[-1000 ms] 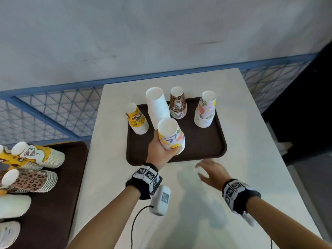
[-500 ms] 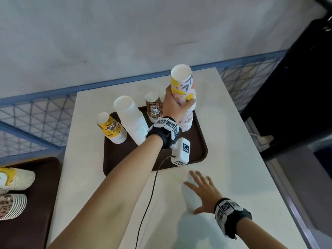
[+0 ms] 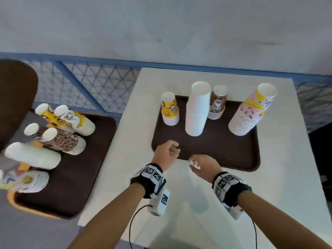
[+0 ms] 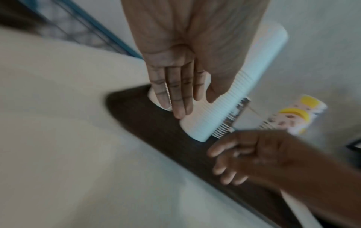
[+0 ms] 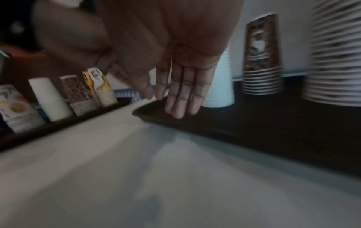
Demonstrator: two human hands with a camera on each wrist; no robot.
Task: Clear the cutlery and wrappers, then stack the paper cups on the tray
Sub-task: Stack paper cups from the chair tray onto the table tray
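A brown tray [image 3: 215, 150] on the white table [image 3: 280, 194] bears four upside-down cup stacks: a yellow stack [image 3: 169, 110], a tall white stack [image 3: 197, 108], a brown patterned stack [image 3: 217, 103] and a pink-and-yellow stack [image 3: 251, 112] at the right. My left hand [image 3: 173, 150] hovers over the tray's front left corner, empty; in the left wrist view its fingers [image 4: 175, 95] are straight. My right hand [image 3: 195, 161] hangs beside it at the tray's front rim, fingers [image 5: 183, 92] straight and holding nothing.
A second brown tray [image 3: 75, 177] on a lower surface to the left carries several more cup stacks, patterned [image 3: 59, 139] and white [image 3: 34, 155]. Behind the table runs a blue wire-mesh fence [image 3: 86, 87] along a pale wall. A dark chair back [image 3: 16, 97] stands at far left.
My left hand has let go of the colourful cups, which now sit on the pink-and-yellow stack, and has drawn back to the tray's front. My right hand has risen off the table to beside it.
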